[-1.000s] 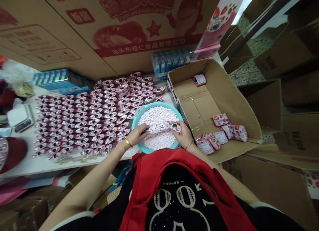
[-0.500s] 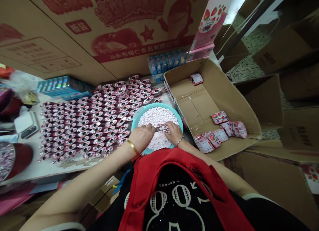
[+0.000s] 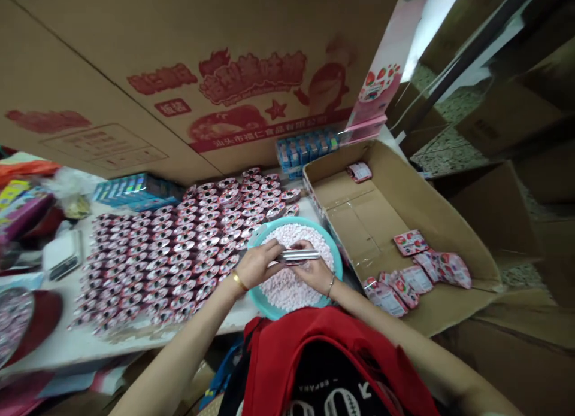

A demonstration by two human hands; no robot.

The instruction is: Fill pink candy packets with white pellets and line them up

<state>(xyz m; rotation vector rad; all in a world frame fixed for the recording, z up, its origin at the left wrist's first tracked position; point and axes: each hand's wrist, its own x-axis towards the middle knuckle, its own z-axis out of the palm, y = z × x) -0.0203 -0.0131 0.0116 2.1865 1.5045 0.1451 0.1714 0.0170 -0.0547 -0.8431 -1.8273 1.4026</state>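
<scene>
A small candy pouch is held level between my two hands, its edge showing as silvery strips. My left hand has its fingers closed on the pouch's left end, a gold bangle at the wrist. Gripping the right end is my right hand, with a thin bracelet on that wrist. Directly beneath both hands sits a turquoise basin full of small pale pink candies. Left of the basin, many open-topped pouches stand upright in rows on the white table.
To the right, a shallow cardboard box holds several strawberry-print pouches. Blue packs stand behind the basin, and more blue packs lie at the back left. A white scale and a red tub are far left. Large cartons wall the back.
The camera view has tilted up, so everything sits lower in the picture. Earlier, the pouch showed candies at its opening by my right hand; now it lies flat between both hands.
</scene>
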